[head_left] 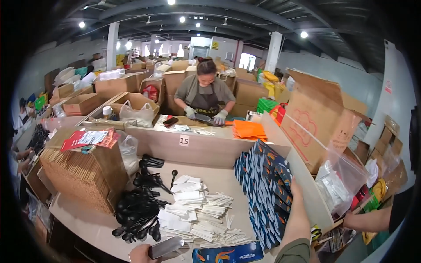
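Observation:
At the lower edge, my left hand is closed round a shiny grey flat piece with a rounded end; its exact kind does not show. My right hand rests against the right side of a tall stack of dark blue printed packets, its fingers mostly hidden there. One blue packet lies flat at the near edge, between my arms. Between my left hand and the stack are white paper packets and thin pale sticks. Black plastic spoons are heaped to the left of them.
A carton packed with brown pieces stands at left. A low partition crosses behind. Beyond it a gloved co-worker handles a dark item beside orange packets. Another person's arm reaches in at right, near a tall carton.

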Demonstrator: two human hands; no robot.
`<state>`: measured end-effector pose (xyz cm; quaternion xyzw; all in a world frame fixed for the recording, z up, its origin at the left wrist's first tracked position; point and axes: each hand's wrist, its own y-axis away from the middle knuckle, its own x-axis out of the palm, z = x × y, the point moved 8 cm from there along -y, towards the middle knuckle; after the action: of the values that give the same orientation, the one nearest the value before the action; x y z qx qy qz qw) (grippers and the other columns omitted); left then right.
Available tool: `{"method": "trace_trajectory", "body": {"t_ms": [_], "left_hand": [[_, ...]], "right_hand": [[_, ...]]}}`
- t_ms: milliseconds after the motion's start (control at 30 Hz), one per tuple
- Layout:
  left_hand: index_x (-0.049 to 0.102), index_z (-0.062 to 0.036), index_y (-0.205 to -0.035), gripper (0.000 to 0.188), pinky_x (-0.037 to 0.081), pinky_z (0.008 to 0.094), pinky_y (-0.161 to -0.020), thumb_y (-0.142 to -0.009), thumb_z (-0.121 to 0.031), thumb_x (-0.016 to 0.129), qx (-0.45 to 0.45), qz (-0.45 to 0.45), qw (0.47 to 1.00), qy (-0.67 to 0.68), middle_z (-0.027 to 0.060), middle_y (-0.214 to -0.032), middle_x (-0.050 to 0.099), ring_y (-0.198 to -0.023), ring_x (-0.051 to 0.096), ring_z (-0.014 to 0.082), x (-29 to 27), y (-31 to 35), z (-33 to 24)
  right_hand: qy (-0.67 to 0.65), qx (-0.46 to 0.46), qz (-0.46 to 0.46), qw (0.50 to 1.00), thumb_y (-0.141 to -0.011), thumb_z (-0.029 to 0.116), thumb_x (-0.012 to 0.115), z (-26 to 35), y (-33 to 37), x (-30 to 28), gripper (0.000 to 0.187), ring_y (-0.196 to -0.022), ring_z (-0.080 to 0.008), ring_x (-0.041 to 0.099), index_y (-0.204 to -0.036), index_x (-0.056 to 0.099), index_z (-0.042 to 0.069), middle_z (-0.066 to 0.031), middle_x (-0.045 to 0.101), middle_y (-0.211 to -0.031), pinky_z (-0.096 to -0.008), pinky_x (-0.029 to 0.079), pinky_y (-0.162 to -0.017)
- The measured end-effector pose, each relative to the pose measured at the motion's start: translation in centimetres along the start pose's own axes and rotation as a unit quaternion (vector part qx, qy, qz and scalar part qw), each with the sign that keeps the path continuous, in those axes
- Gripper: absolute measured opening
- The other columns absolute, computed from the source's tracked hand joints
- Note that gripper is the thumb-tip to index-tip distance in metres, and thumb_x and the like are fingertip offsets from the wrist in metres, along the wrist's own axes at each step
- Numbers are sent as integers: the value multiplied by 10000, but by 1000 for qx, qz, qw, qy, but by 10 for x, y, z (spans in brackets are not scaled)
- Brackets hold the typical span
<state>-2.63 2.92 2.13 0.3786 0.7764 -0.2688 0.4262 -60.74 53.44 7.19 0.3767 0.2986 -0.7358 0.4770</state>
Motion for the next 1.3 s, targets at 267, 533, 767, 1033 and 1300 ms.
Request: {"method": "trace_trajectory", "body": {"t_ms": [267, 533, 767, 1033, 1300], "left_hand": [[609, -40, -893, 421, 486, 453, -674, -596, -256, 816, 15, -62, 998, 9, 155, -806, 604, -771, 604, 383, 2, -1, -1], [599, -26, -954, 442, 481, 454, -665, -612, -218, 801, 61, -72, 995, -8, 168, -801, 597, -755, 599, 394, 9, -3, 8], [600, -24, -980, 454, 476, 471, -674, -615, -219, 788, 51, -68, 996, 8, 176, -800, 597, -770, 601, 405, 8, 8, 11], [572, -13, -1114, 543, 474, 474, -771, -650, -197, 787, 63, -29, 998, -3, 188, -951, 602, -898, 586, 416, 16, 1, 10], [575, 11, -1116, 540, 480, 467, -796, -651, -173, 781, 48, -23, 999, 1, 194, -978, 609, -920, 594, 420, 20, 3, 25]], "right_hand": [[-109, -320, 111, 934, -974, 531, 548, 104, 59, 4, 563, -793, -258, 652, -902, 676, -12, -177, 686, -811, -363, 471, -744], [-53, -187, -117, 974, -951, 572, 531, 44, 59, -48, 589, -940, -380, 676, -875, 727, 22, -181, 725, -879, -432, 504, -850], [-145, -221, 59, 963, -935, 624, 541, 72, 71, -13, 640, -885, -310, 682, -833, 736, 23, -152, 721, -866, -374, 493, -836], [88, -166, 82, 979, -927, 542, 597, 8, 46, -46, 528, -881, -305, 698, -1039, 736, 44, -159, 735, -961, -416, 519, -804], [12, -159, 277, 948, -875, 666, 613, -17, 165, -70, 1088, -1473, -411, 276, -1583, 112, 9, -317, 298, -1560, -405, 228, -1197]]}}
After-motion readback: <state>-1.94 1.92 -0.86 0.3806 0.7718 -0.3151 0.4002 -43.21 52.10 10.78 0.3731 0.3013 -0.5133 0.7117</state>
